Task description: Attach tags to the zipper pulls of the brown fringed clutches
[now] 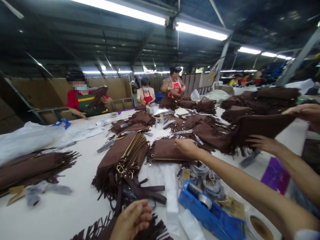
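My left hand (133,220) is at the bottom middle, palm turned inward and fingers loosely bent, with nothing in it. Below it lies dark brown fringe (100,230), partly cut off by the frame. My right hand (188,149) reaches forward from the lower right, its fingers closed at the upper right part of a brown fringed bag (165,150) with a gold zip; the fingertips are partly hidden. To the left of that bag is a stack of brown fringed bags (112,155) with gold zips, clasps and dangling straps.
A blue tape dispenser (210,211) and a tape roll (260,226) stand at lower right. A co-worker's hands (267,144) hold a brown bag (262,128) at right. More bags (15,170) lie at left. Several people work across the white table (82,166).
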A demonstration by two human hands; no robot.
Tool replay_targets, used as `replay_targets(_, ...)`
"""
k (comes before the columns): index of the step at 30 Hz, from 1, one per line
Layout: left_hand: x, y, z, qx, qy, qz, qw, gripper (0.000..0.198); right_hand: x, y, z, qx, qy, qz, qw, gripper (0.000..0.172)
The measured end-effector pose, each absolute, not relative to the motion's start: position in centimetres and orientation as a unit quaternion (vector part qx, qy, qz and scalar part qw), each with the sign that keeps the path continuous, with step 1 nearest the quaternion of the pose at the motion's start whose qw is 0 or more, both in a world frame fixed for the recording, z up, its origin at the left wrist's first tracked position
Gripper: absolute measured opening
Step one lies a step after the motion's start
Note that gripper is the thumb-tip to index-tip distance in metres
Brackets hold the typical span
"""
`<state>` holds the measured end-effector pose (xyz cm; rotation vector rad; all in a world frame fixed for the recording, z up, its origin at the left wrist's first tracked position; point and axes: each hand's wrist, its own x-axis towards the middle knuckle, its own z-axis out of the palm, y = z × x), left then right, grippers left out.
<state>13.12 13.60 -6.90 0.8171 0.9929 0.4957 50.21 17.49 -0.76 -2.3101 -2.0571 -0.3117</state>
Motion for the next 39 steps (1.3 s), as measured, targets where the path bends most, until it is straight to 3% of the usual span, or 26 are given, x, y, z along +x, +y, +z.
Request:
replay_targets(3,20.7,13.5,-6.9,0.359,0.400,0.266,0.800,0.041,48.5,16.9,-3.0,-0.682,-0.725,-0.090,-0.009,0.041)
replay_targets(6,24.8,13.4,-7.3,0.351,0.372,0.251,0.822,0.031,47.8,17.1,-4.7,-0.672,-0.733,-0.104,-0.021,0.028)
replay_targets(9,25.6,14.3,-7.8,0.354,0.370,0.239,0.825,0.031,49.3,18.3,-4.0,-0.699,-0.706,-0.111,-0.010,0.024)
replay_targets(14,25.7,16.5,-8.9,0.352,0.405,0.248,0.806,0.027,52.3,20.1,-1.5,-0.755,-0.637,-0.151,0.015,0.032)
replay_targets(19,27.3,16.8,-9.4,0.334,0.397,0.238,0.821,0.023,50.1,19.3,-4.7,-0.720,-0.681,-0.132,-0.012,0.027)
replay_targets(24,28.4,16.6,-10.4,0.345,0.424,0.238,0.803,0.022,48.4,18.5,-8.8,-0.698,-0.701,-0.148,-0.029,0.100)
replay_targets(26,28.9,16.6,-10.9,0.349,0.438,0.247,0.791,0.025,48.7,18.8,-9.1,-0.698,-0.698,-0.157,-0.032,0.108)
replay_targets(31,29.9,16.3,-12.2,0.344,0.440,0.262,0.787,0.050,51.3,20.2,-6.4,-0.689,-0.716,-0.111,-0.031,0.075)
replay_targets(34,30.2,16.3,-13.1,0.331,0.461,0.251,0.784,0.054,52.8,20.9,-4.8,-0.675,-0.734,-0.070,-0.035,0.057)
replay_targets(39,30.4,16.3,-13.8,0.332,0.478,0.245,0.776,0.052,51.2,20.7,-6.6,-0.698,-0.705,-0.116,-0.048,0.066)
